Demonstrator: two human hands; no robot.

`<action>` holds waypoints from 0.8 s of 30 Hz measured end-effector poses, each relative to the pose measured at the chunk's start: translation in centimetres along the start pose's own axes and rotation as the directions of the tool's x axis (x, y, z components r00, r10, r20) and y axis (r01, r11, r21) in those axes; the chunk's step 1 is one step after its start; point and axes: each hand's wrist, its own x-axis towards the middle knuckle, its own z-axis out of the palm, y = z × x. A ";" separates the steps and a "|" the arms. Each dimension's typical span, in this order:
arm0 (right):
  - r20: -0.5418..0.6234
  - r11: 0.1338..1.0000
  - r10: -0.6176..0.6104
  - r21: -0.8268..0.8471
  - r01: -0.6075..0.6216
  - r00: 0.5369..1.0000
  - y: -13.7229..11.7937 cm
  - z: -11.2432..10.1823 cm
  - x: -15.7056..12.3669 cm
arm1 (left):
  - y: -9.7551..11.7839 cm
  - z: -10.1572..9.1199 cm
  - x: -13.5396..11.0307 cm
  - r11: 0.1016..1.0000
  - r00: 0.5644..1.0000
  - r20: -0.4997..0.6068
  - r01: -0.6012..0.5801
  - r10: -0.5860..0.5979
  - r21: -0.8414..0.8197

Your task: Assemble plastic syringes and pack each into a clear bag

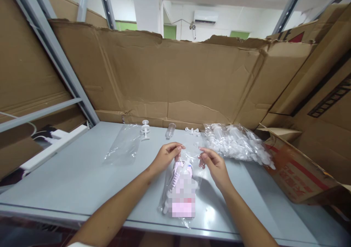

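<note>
A clear plastic bag (164, 199) lies near the front edge of the table, its open end away from me. Inside it are a pink printed card (182, 210), partly blurred out, and white plastic parts (175, 179). My left hand (168, 155) pinches the left side of the bag's top, thumb against fingers. On the opposite side, my right hand (214, 163) has its fingers curled at the bag's upper right edge, apparently gripping the film. Between the hands the thin film is stretched and see-through, so its exact edge is hard to make out.
An empty-looking clear bag (123, 144) lies left, beside white disc-shaped parts (145, 130). A clear ribbed cylinder (170, 130) and small white pieces (192, 131) stand farther back. Right are filled bags of white parts (236, 141) and a cardboard box (298, 174). Cardboard (175, 75) walls the back.
</note>
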 end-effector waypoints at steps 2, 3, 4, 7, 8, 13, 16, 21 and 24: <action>-0.019 1.000 0.014 0.022 -0.014 1.000 -0.1 0.0 0.1 | -0.2 0.0 0.1 0.999 1.000 -0.031 -0.003 0.001 -0.044; -0.034 0.999 0.020 0.029 -0.019 0.999 -0.1 0.0 0.1 | -0.3 0.0 0.1 0.998 0.999 -0.044 -0.008 0.005 -0.066; -0.048 0.999 0.024 0.034 -0.023 0.999 -0.1 0.0 0.1 | -0.3 0.0 0.1 0.997 0.999 -0.053 -0.012 0.007 -0.082; -0.069 0.999 0.011 0.049 -0.008 0.998 -0.1 0.0 0.2 | -0.4 0.0 0.1 0.995 0.998 -0.061 -0.021 0.016 -0.096; -0.072 0.998 0.004 0.059 0.000 0.997 -0.1 -0.1 0.2 | -0.4 0.0 0.1 0.995 0.998 -0.062 -0.027 0.021 -0.097; -0.055 0.992 -0.025 0.120 0.032 0.998 0.5 -0.4 0.3 | -0.3 -0.2 0.1 0.990 0.999 -0.031 -0.045 0.041 -0.137; -0.016 0.989 -0.099 0.110 0.101 0.995 0.5 -0.6 0.3 | -0.5 -0.5 0.2 0.984 0.998 -0.005 -0.055 0.055 -0.169; 0.055 0.976 -0.215 0.039 0.213 0.975 0.2 -0.8 0.3 | -0.4 -1.1 0.3 0.973 0.991 0.076 -0.094 0.112 -0.213; 0.054 0.976 -0.215 0.036 0.213 0.975 0.3 -1.0 0.3 | -0.2 -1.3 0.3 0.972 0.981 0.136 -0.110 0.141 -0.208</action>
